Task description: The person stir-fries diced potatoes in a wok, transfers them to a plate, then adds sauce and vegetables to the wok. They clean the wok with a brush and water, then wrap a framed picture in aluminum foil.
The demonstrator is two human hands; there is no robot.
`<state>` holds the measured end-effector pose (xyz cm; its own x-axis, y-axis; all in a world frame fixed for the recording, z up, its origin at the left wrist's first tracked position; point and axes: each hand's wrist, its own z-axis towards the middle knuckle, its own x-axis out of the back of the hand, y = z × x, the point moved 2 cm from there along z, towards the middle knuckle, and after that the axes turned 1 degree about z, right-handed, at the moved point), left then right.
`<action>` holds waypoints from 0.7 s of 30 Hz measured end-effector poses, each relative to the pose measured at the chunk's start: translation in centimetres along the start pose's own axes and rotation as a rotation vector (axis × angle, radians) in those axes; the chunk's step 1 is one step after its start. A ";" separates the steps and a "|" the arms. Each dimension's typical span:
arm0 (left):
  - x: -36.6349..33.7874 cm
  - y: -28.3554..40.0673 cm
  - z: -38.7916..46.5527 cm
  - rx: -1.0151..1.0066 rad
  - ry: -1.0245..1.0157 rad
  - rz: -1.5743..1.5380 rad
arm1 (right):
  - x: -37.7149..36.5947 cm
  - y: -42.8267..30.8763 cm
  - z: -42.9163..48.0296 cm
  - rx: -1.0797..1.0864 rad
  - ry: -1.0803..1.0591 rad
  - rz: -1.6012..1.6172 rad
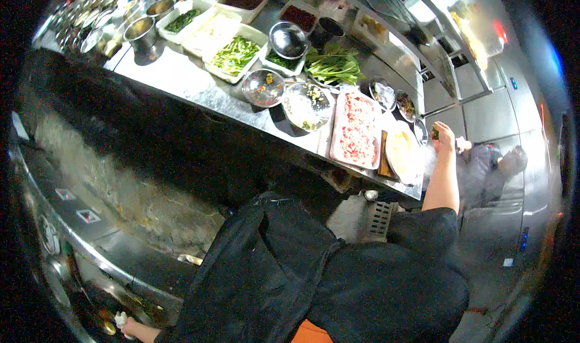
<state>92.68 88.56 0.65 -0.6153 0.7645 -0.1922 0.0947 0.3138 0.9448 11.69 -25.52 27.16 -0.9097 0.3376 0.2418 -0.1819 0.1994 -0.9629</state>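
My right hand point(445, 135) is raised past the right end of the steel counter point(181, 78), its fingers curled around some green food point(435, 133), probably chopped greens. Close beside it are a pale oval dish point(402, 150) and a small metal bowl point(420, 132). At the lower left, my left hand point(131, 328) grips a white cloth point(121, 319) at the edge of a dark pan, probably a wok point(108, 293), on the stove. Whether a handle lies under the cloth is hidden. A white tray of chopped red-and-white meat point(358, 132) stands left of the oval dish.
Along the counter stand tubs of cut green vegetables point(235, 55), leafy greens point(333, 66), metal bowls point(263, 88) and steel pots point(139, 31). A metal shelf point(435, 53) overhangs the far side. A dark-clothed figure point(485, 171), person or reflection, shows by the steel doors point(491, 116).
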 end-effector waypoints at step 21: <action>-26.8 -22.2 -40.2 0.487 -0.732 0.793 | 7.2 9.5 6.7 0.332 0.149 -0.848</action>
<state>75.61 38.49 -4.50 0.3290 0.9329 0.1466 0.6338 -0.3332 0.6981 0.93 -27.38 18.90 -0.3701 0.3187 0.8726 -0.8842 0.1673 -0.4361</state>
